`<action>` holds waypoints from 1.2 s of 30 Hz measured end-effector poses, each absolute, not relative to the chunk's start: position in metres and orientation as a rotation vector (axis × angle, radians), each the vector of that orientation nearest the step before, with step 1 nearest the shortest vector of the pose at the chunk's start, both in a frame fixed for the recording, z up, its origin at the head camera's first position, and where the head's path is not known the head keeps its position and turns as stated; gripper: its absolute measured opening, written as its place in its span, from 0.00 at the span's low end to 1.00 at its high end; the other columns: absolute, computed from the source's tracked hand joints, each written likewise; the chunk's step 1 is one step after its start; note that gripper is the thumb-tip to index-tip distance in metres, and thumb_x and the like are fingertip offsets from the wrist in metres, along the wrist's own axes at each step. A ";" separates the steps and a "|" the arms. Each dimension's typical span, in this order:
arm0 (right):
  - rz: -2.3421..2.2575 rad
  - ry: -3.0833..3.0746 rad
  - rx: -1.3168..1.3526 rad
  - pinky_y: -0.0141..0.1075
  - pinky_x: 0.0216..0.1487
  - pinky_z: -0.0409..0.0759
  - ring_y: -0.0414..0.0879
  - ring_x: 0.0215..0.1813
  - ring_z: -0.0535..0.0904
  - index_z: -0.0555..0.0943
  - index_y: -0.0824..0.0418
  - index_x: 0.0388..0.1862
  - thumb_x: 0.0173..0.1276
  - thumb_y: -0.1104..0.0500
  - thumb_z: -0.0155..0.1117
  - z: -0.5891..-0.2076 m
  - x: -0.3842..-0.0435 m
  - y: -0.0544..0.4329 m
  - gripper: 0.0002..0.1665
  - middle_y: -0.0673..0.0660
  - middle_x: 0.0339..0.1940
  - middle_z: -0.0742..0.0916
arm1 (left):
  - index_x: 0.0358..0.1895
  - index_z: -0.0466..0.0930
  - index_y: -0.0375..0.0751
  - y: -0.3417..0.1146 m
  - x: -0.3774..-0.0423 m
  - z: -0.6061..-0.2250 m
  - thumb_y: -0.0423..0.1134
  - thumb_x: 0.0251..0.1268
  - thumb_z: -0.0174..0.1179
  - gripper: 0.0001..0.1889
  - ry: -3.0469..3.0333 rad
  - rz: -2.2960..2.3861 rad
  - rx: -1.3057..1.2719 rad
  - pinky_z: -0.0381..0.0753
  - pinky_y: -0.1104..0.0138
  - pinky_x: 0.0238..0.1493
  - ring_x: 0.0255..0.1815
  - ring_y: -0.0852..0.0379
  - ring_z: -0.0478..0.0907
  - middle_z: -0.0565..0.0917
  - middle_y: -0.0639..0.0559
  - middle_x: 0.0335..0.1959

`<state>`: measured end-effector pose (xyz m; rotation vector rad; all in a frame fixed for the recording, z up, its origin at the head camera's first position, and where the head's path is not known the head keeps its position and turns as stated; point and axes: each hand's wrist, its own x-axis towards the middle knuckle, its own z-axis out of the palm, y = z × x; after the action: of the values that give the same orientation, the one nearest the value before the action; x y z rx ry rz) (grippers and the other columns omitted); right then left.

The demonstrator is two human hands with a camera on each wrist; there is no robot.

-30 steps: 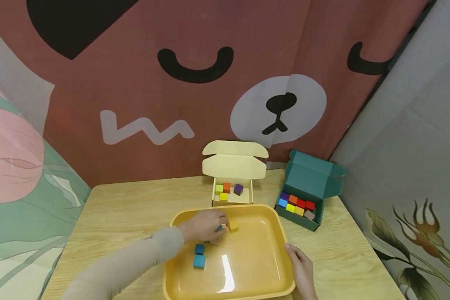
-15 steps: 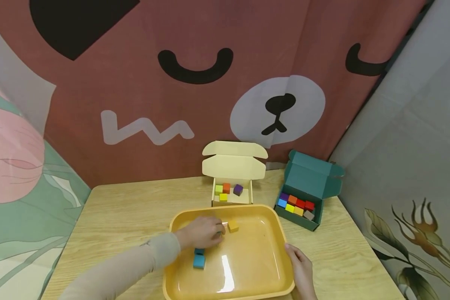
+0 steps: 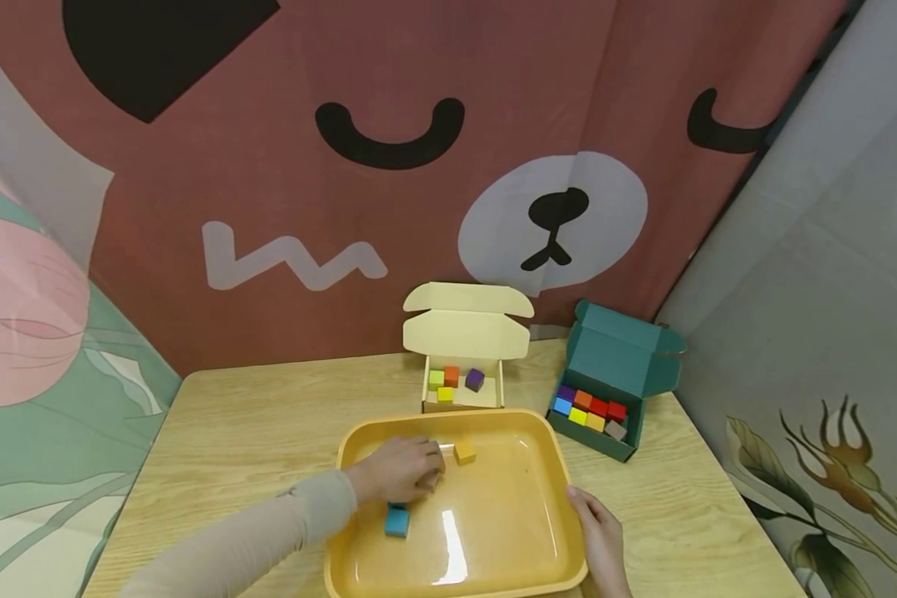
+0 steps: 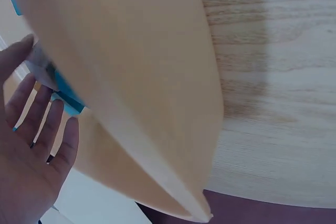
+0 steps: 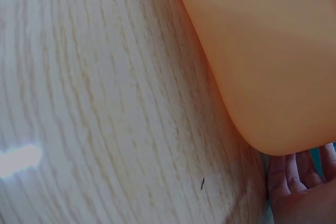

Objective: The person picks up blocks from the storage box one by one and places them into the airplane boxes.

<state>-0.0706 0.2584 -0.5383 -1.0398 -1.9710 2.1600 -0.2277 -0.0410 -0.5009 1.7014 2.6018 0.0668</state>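
Note:
In the head view my left hand (image 3: 404, 469) reaches over the left rim of the yellow tray (image 3: 508, 531). Its thumb and fingertips pinch a grey-brown block (image 4: 41, 66), clearer in the left wrist view. Close to those fingers are teal blocks (image 4: 68, 95), partly hidden by the tray wall. A blue block (image 3: 397, 522) lies nearer me in the tray, with a darker one mostly covered by the hand. Right of the fingers sits a yellow-orange block (image 3: 464, 451). My right hand (image 3: 601, 540) holds the tray's right edge, its fingers partly hidden by the tray.
Behind the tray stands a cream box (image 3: 467, 332), lid up, with green, orange, yellow and purple blocks inside. To its right a dark green box (image 3: 620, 345) holds several coloured blocks. The wooden table (image 3: 269, 415) meets a bear-patterned curtain (image 3: 284, 183) at the back.
My left hand has shifted slightly left and toward me, covering more of the darker blue block. A blue block seen at its fingertips a second ago is out of sight. The right hand stays put.

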 end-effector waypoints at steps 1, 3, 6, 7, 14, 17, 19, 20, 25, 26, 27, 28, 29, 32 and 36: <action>2.162 -1.973 -1.042 0.42 0.45 0.86 0.47 0.45 0.85 0.71 0.69 0.68 0.65 0.32 0.62 -0.538 -0.071 0.259 0.48 0.59 0.52 0.85 | 0.46 0.84 0.53 -0.042 -0.228 -0.502 0.45 0.59 0.71 0.13 2.602 0.065 1.718 0.79 0.71 0.39 0.42 0.62 0.74 0.80 0.61 0.44; 2.169 -1.975 -1.046 0.43 0.45 0.86 0.48 0.46 0.85 0.70 0.68 0.68 0.66 0.32 0.62 -0.538 -0.071 0.259 0.48 0.59 0.53 0.85 | 0.47 0.83 0.53 -0.043 -0.228 -0.503 0.42 0.58 0.71 0.14 2.604 0.059 1.751 0.80 0.70 0.40 0.44 0.61 0.75 0.80 0.61 0.44; 2.174 -1.986 -1.041 0.43 0.46 0.85 0.48 0.46 0.85 0.70 0.68 0.68 0.66 0.32 0.61 -0.538 -0.071 0.259 0.48 0.61 0.54 0.84 | 0.48 0.83 0.53 -0.044 -0.227 -0.506 0.40 0.58 0.71 0.14 2.611 0.038 1.782 0.80 0.70 0.42 0.45 0.62 0.76 0.80 0.61 0.44; 2.170 -1.993 -1.039 0.43 0.45 0.86 0.48 0.46 0.85 0.70 0.68 0.68 0.67 0.32 0.61 -0.538 -0.071 0.259 0.48 0.61 0.54 0.84 | 0.48 0.83 0.53 -0.044 -0.227 -0.507 0.40 0.58 0.71 0.14 2.613 0.031 1.785 0.81 0.70 0.42 0.45 0.62 0.77 0.80 0.61 0.45; 2.172 -1.977 -1.051 0.43 0.45 0.86 0.49 0.46 0.85 0.71 0.68 0.68 0.68 0.34 0.60 -0.538 -0.070 0.258 0.45 0.60 0.53 0.85 | 0.49 0.83 0.51 -0.042 -0.226 -0.507 0.47 0.66 0.67 0.12 2.609 0.121 1.776 0.82 0.69 0.42 0.43 0.61 0.78 0.79 0.57 0.46; 2.179 -1.971 -1.041 0.43 0.45 0.86 0.49 0.45 0.85 0.71 0.68 0.68 0.67 0.32 0.61 -0.538 -0.070 0.259 0.47 0.59 0.52 0.85 | 0.50 0.82 0.50 -0.039 -0.226 -0.504 0.48 0.66 0.66 0.13 2.601 0.205 1.763 0.81 0.70 0.40 0.41 0.63 0.77 0.78 0.57 0.45; 2.184 -1.972 -1.026 0.43 0.45 0.86 0.49 0.46 0.85 0.70 0.68 0.68 0.66 0.32 0.62 -0.539 -0.070 0.259 0.48 0.59 0.52 0.85 | 0.52 0.81 0.50 -0.036 -0.227 -0.502 0.48 0.67 0.66 0.14 2.593 0.257 1.751 0.80 0.71 0.39 0.40 0.64 0.76 0.78 0.57 0.45; 2.183 -1.971 -1.024 0.43 0.45 0.86 0.49 0.46 0.85 0.71 0.68 0.68 0.65 0.31 0.62 -0.539 -0.070 0.259 0.48 0.59 0.52 0.85 | 0.53 0.81 0.49 -0.035 -0.228 -0.500 0.47 0.67 0.65 0.14 2.590 0.271 1.745 0.80 0.71 0.40 0.40 0.64 0.76 0.77 0.57 0.45; 2.174 -1.977 -1.037 0.43 0.44 0.86 0.49 0.45 0.85 0.71 0.67 0.68 0.67 0.32 0.61 -0.539 -0.070 0.259 0.47 0.58 0.51 0.85 | 0.54 0.80 0.46 -0.025 -0.232 -0.488 0.43 0.68 0.64 0.14 2.571 0.386 1.755 0.80 0.71 0.43 0.43 0.62 0.76 0.78 0.55 0.48; 2.170 -1.979 -1.043 0.43 0.44 0.86 0.48 0.45 0.85 0.71 0.67 0.68 0.67 0.32 0.61 -0.539 -0.070 0.259 0.46 0.58 0.51 0.85 | 0.54 0.80 0.45 -0.022 -0.233 -0.485 0.42 0.69 0.64 0.14 2.572 0.404 1.768 0.80 0.71 0.44 0.43 0.62 0.76 0.78 0.55 0.48; 2.171 -1.983 -1.042 0.43 0.44 0.86 0.48 0.45 0.85 0.71 0.67 0.68 0.67 0.32 0.61 -0.539 -0.070 0.259 0.46 0.58 0.51 0.85 | 0.54 0.80 0.45 -0.020 -0.235 -0.482 0.41 0.68 0.65 0.14 2.576 0.423 1.780 0.80 0.71 0.45 0.44 0.62 0.76 0.78 0.55 0.48; 2.172 -1.982 -1.049 0.43 0.45 0.86 0.48 0.45 0.85 0.71 0.67 0.68 0.67 0.32 0.61 -0.539 -0.070 0.258 0.46 0.58 0.51 0.85 | 0.53 0.80 0.46 -0.017 -0.236 -0.479 0.41 0.68 0.65 0.14 2.588 0.428 1.787 0.80 0.71 0.45 0.45 0.62 0.77 0.78 0.56 0.48; 2.173 -1.985 -1.048 0.43 0.45 0.86 0.48 0.45 0.85 0.71 0.67 0.68 0.67 0.32 0.61 -0.539 -0.070 0.259 0.46 0.58 0.51 0.85 | 0.53 0.80 0.46 -0.015 -0.238 -0.475 0.41 0.67 0.66 0.14 2.604 0.430 1.800 0.80 0.71 0.45 0.45 0.62 0.77 0.78 0.56 0.48; 2.173 -1.985 -1.053 0.43 0.45 0.86 0.48 0.45 0.85 0.71 0.67 0.68 0.67 0.33 0.61 -0.538 -0.070 0.258 0.46 0.58 0.51 0.85 | 0.54 0.80 0.47 -0.006 -0.244 -0.468 0.39 0.64 0.68 0.16 2.650 0.424 1.814 0.81 0.70 0.45 0.47 0.61 0.78 0.78 0.56 0.48; 2.177 -1.980 -1.047 0.43 0.44 0.86 0.49 0.45 0.85 0.71 0.67 0.68 0.68 0.33 0.61 -0.538 -0.070 0.258 0.45 0.59 0.51 0.85 | 0.56 0.80 0.47 0.004 -0.253 -0.462 0.39 0.62 0.70 0.19 2.700 0.424 1.789 0.82 0.70 0.44 0.47 0.60 0.79 0.78 0.56 0.49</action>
<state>-0.0699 0.2579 -0.5377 -1.0470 -1.9801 2.1774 -0.2528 0.0043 -0.4618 1.7894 2.7003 0.4237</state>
